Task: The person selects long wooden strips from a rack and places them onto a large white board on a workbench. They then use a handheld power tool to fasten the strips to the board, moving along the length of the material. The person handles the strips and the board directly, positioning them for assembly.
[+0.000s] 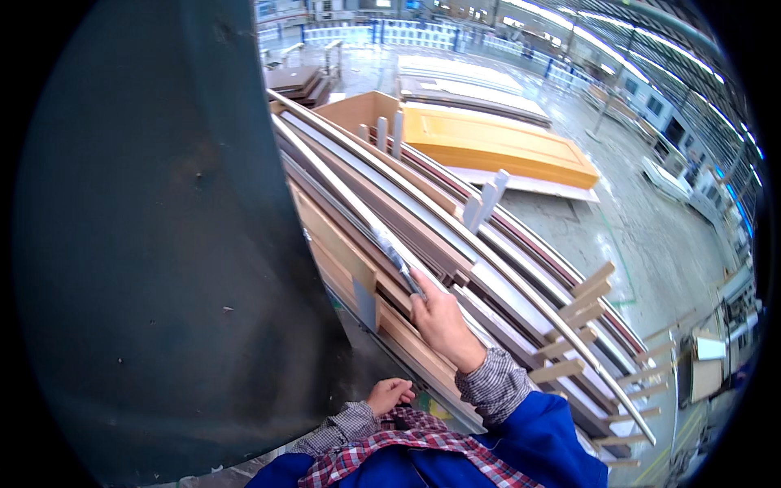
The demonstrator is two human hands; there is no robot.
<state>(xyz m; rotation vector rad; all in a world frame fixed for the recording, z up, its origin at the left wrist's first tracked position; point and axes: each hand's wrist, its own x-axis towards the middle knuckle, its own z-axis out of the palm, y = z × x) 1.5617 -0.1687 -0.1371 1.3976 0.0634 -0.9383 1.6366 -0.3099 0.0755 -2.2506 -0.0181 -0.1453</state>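
Observation:
My right hand (446, 319) is closed round a slim hand tool (394, 252) with a dark handle and a pale blue-grey front end, too blurred to name its kind. The tool points away from me, over a long white strip (342, 189) that slants across the stack. Beneath it lie several long boards and profiles (431, 232) in white, brown and wood tones. Low in front of my body, my left hand (389, 396) has its fingers curled together; what they hold, if anything, is hidden. A large dark panel (179, 244) rises at my left.
Upright wooden pegs (586, 297) and grey posts (486, 199) stand among the boards. Beyond them, an orange-yellow door panel (496, 146) lies on a stack, with more pale panels (468, 85) farther back. At the far left sit brown panels (297, 81). Grey floor (651, 236) stretches to the right.

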